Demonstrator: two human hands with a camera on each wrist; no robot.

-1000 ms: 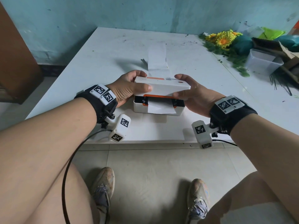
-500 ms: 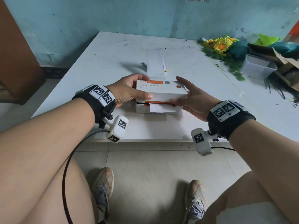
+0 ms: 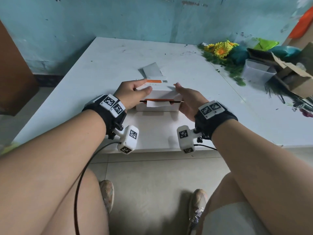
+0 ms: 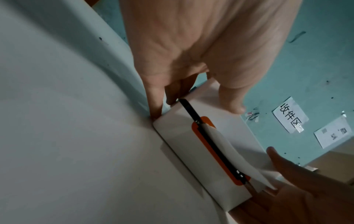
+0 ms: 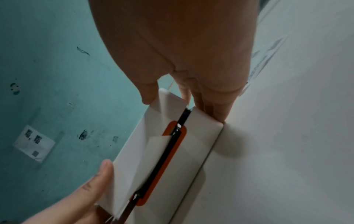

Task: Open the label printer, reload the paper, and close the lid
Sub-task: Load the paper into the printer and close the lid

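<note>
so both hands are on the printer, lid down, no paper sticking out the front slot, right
No: white paper does stick out of the front slot, as the head view shows. The left hand and right hand are on the printer, lid down.

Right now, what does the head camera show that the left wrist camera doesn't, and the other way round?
Only the head view: yellow flowers, a cardboard box, a clear plastic tub, a loose paper strip behind the label printer, and the person's shoes.

Only the left wrist view: a handwritten note and a printed sheet taped to the teal wall.

Both: the white label printer on the table, a paper tab sticking out of its orange-edged slot, and the left hand and right hand at its ends.
</note>
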